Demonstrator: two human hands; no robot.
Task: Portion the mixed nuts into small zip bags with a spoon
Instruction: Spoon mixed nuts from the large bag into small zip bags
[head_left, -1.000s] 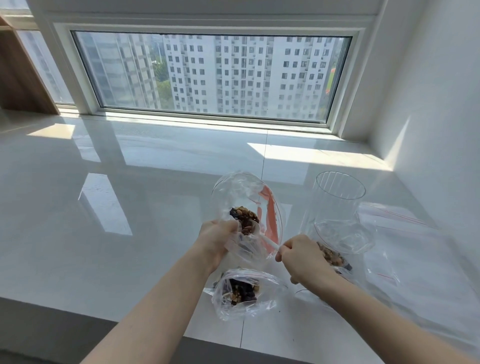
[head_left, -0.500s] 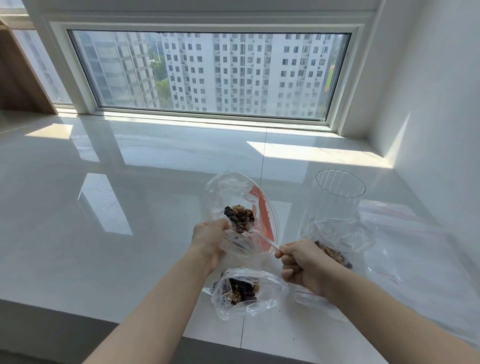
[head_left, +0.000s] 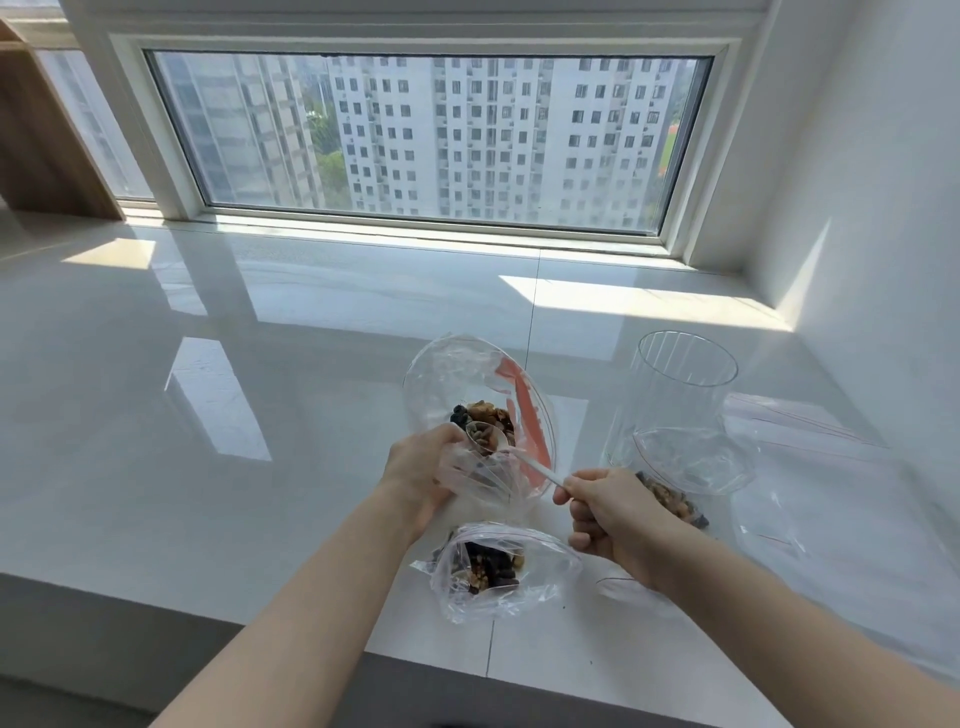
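White glossy surface (head_left: 260, 415) runs under a wide window (head_left: 431, 140), sun patches on it, wooden panel (head_left: 31, 130) far left. Clear ribbed plastic container (head_left: 675, 405) stands upright on the right part of the surface, right of the hands. Flat clear zip bags (head_left: 810, 467) lie spread on the surface beside and behind the container, thin red seal lines visible.

Large clear bag (head_left: 467, 379) with an orange-red strip on its right inner side is held up off the surface, mouth wide and facing the camera; mixed nuts (head_left: 488, 415) sit inside it, brown and tan pieces with a few dark ones. Left hand (head_left: 421, 478) grips the bag's lower bunched part, fingers curled round the plastic. Right hand (head_left: 613, 514) is closed round the white spoon (head_left: 498, 447) handle; the spoon bowl is inside the large bag, touching the nuts, just beside the left hand's fingers.

Small zip bag (head_left: 498, 571) lies on the surface near the front edge, just below and between the two hands, partly filled with dark and tan nuts, mouth crumpled, red seal line at top. Another portion of nuts (head_left: 670, 499) in a clear bag lies at the foot of the container, just behind the right hand, partly hidden by it.
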